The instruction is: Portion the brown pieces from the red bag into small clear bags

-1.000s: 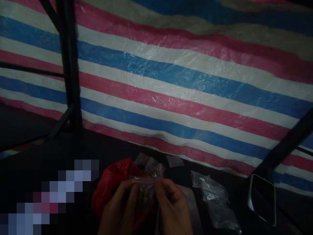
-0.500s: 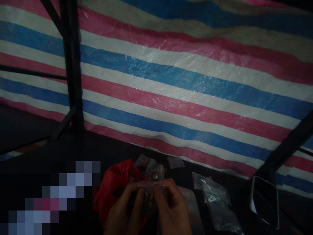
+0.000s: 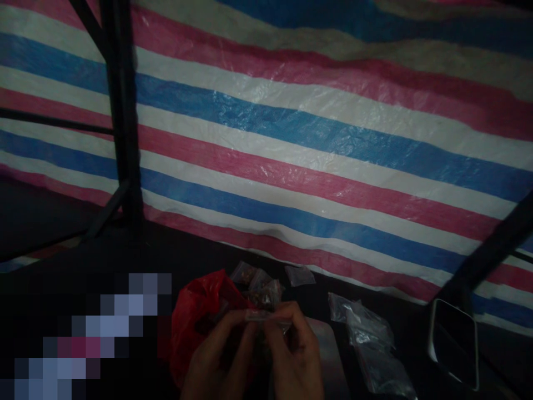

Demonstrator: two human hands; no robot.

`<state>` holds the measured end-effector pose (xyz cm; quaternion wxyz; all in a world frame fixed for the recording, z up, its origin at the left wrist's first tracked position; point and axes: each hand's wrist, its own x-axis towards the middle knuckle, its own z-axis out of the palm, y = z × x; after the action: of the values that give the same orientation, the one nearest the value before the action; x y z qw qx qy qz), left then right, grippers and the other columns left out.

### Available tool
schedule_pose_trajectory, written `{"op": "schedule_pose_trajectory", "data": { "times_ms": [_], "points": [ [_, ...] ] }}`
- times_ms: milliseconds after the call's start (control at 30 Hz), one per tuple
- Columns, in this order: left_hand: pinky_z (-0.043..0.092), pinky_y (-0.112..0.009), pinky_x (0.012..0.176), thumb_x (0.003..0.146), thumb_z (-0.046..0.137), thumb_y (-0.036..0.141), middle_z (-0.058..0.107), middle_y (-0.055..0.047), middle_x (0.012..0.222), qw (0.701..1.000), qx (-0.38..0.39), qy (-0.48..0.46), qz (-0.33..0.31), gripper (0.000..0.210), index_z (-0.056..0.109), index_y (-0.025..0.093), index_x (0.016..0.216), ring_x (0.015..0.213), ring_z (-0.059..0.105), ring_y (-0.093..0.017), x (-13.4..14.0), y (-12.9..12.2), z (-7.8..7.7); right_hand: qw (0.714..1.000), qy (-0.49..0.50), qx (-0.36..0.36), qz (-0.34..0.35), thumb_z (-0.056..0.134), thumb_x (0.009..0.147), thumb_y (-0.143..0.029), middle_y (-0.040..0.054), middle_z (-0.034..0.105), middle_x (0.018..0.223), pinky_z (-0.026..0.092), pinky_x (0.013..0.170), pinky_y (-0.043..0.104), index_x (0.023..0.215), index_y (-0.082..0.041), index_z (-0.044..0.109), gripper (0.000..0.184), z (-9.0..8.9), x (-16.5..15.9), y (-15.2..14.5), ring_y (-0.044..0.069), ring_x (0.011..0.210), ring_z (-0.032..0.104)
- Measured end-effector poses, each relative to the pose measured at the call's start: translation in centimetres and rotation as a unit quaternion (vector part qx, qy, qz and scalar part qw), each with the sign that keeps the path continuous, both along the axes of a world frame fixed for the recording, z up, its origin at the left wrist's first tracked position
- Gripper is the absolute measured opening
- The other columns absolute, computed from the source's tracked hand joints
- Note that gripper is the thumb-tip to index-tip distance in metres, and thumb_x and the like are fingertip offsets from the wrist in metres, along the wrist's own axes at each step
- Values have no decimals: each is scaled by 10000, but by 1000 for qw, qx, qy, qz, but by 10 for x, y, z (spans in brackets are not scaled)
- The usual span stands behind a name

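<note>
hands: left (image 3: 216, 361) and right (image 3: 297, 355) closer together than before | fingers pinched shut on pouch (image 3: 262, 318) top | pouch near centre, right of red bag (image 3: 195, 322) | seal pressing seems underway

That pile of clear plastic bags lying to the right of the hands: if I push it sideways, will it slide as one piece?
Probably not. The clear plastic bags look thin, crinkled and loosely heaped, so a push would likely crumple or spread them. They seem light and floppy. The glossy film may slip between fingers. The dim light hides whether any bag is filled.
</note>
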<state>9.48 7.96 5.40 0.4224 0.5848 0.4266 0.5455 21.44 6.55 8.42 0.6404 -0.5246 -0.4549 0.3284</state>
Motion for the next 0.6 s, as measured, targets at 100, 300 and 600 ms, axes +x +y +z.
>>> {"op": "schedule_pose_trajectory", "data": {
  "times_ms": [100,300,600],
  "points": [
    [655,-273,869,925,666,570,838,-41,1097,1000,-19,-13,-17,343,779,281,1072,989,804,-234,-1,-1,3,1000,-17,-16,5,736,792,-537,-3,648,715,506,619,272,823,-246,712,293,-3,-2,0,182,652,584],
    [650,-266,867,916,699,536,821,-42,1074,1000,4,-18,0,296,785,270,1013,979,787,-227,-6,-2,6,999,-31,17,19,725,791,-447,-11,618,749,503,645,261,779,-255,683,197,-4,-5,0,181,693,589],
    [646,-239,792,971,640,457,807,-23,949,991,133,19,4,261,803,291,852,911,781,-204,-24,5,10,992,-119,36,30,703,847,-389,-12,656,739,512,676,243,777,-247,679,159,-12,-5,1,178,702,621]
  ]
}}
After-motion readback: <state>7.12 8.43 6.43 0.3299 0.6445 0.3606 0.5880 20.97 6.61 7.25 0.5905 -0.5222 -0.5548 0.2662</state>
